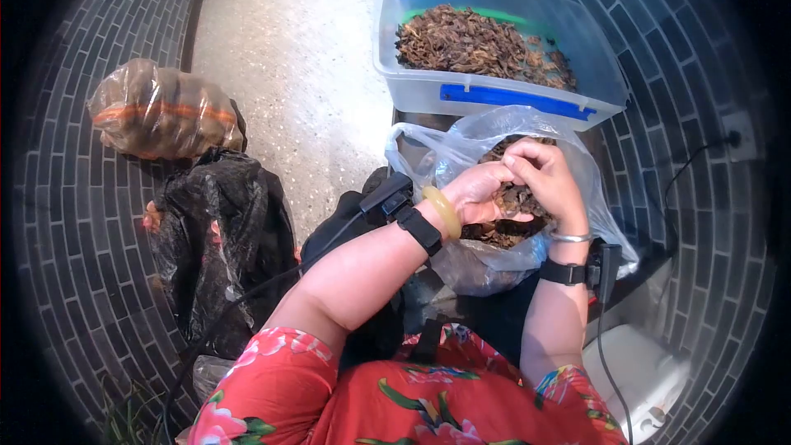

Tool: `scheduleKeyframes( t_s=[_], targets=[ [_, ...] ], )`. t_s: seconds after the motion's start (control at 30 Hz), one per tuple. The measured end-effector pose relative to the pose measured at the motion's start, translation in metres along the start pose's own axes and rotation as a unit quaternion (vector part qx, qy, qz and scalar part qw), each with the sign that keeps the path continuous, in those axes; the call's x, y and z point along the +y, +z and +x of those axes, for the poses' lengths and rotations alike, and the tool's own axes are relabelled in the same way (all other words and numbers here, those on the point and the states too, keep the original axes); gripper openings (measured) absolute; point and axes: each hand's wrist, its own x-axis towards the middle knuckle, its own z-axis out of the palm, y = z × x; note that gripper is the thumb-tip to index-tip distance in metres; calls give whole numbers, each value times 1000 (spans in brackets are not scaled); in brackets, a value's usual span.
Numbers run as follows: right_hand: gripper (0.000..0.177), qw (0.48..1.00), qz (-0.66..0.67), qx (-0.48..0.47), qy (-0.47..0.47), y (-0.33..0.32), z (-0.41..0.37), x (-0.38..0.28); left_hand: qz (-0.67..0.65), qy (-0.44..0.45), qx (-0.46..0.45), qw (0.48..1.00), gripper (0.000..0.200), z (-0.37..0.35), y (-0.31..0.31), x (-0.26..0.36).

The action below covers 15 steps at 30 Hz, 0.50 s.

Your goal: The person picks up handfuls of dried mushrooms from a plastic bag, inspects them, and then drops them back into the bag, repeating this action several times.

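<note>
The two hands meet over an open clear plastic bag [482, 268], which sits just in front of the person, slightly to the right, with loose brown dried pieces [497, 233] inside. The left hand [486, 189] reaches in from the left, its fingers parted around a small dark clump [517, 199]; whether it grips the clump or the clump lies on the pieces behind cannot be told. The right hand [545, 181] comes from the right and bends over it, thumb and fingers drawn together beside the left hand; what they pinch, if anything, is hidden. The clump lies between both hands, left of the right palm, and shows no clear long axis. On the far side stands a clear plastic tub [416, 86] holding more brown pieces [470, 37], its long side running left to right and slanting nearer at the right end; the right hand is the closer one to it.
</note>
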Motion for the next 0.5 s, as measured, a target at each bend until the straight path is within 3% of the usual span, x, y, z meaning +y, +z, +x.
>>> scheduleKeyframes(
  t_s=[0.37, 0.5],
  targets=[
    [15, 998, 24, 17, -47, -10, -4, 4, -15, -26, -43, 999, 28, -6, 9, 1],
    [8, 999, 26, -25, -8, -12, -6, 4, 40, -21, 6, 999, 29, -13, 17, 0]
  ],
)
